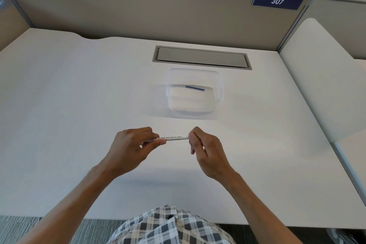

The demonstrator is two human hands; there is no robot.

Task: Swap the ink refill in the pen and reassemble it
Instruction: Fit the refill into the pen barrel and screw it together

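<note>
Both forearms reach out over the white desk (79,89); left hand (130,144) and right hand (206,148) pinch opposite ends of the slim white pen (176,138), light, stiff, probably slick, best gripped near each end; blue refill (195,87) lies in the clear tub (195,105).

White desk (79,95), grey cable hatch (202,58), blue "307" sign (277,1), beige partition (128,6)
</note>
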